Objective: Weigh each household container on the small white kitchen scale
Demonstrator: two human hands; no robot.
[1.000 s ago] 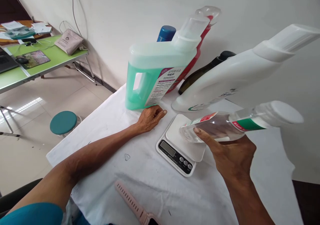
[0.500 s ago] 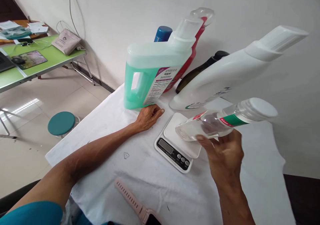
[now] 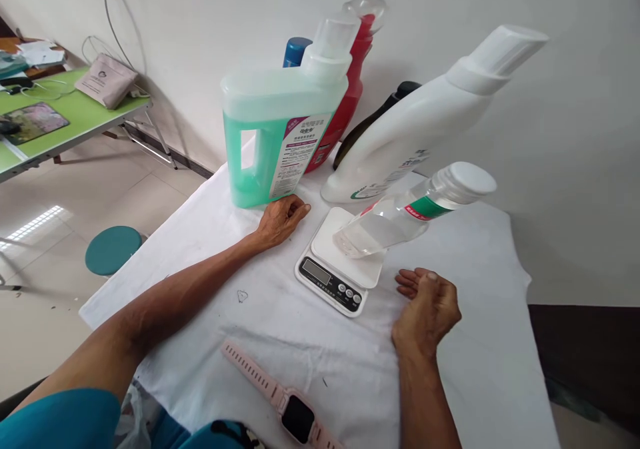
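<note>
1. The right hand [image 3: 429, 308] has let go: a second ago it was wrapped around the clear bottle [image 3: 400, 217], and now it rests on the white cloth [image 3: 280, 356] just beside the scale [image 3: 340, 264], fingers loosely curled, holding nothing.
2. The left hand [image 3: 278, 220] hasn't moved at all. It lies flat-ish on the cloth, fingers relaxed and empty, right at the foot of the green jug [image 3: 273, 139].
3. The clear bottle now stands on the scale's white plate by itself, white cap up. It only looks tilted because of the wide lens. So the handover from hand to scale looks done, and the bottle's weight should be on the plate.
4. The scale's little display is too small to read.
5. Behind it: a big white bottle [image 3: 415, 136], a dark bottle [image 3: 373, 119] tucked behind that, a red bottle [image 3: 350, 96] and a blue cap [image 3: 296, 50] peeking out near the wall.
6. Closer to the person, a pink watch [image 3: 280, 396] lies on the cloth. Off to the left there's a teal stool [image 3: 113, 249] and a green table [image 3: 75, 112].
</note>
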